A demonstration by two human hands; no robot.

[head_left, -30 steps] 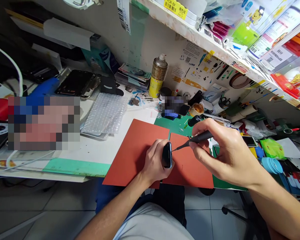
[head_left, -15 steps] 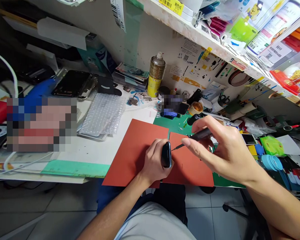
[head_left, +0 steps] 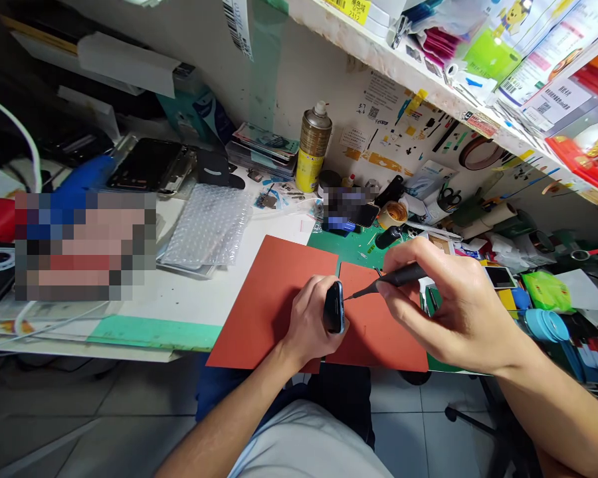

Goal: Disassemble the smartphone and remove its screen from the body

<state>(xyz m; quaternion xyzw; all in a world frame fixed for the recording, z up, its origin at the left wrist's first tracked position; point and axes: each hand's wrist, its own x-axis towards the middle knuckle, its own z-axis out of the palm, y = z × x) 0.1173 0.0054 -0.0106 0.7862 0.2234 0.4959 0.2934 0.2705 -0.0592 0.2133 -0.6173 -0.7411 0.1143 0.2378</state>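
Your left hand (head_left: 309, 317) still wraps the phone (head_left: 333, 309), while your right hand (head_left: 456, 312) has shifted its pinch on the driver (head_left: 403, 275), likely mid-twist.

black tool (head_left: 403, 275), blue-edged black phone (head_left: 333, 309), rust-red mats (head_left: 274, 285), green worktop (head_left: 351, 249)

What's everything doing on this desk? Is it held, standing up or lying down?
Left hand: closed around the phone
Phone: held, tilted up
Right hand: gripping the screwdriver
Screwdriver: held, tip by the phone's edge
Spray can: upright
Bubble wrap: lying down
Red mats: lying flat
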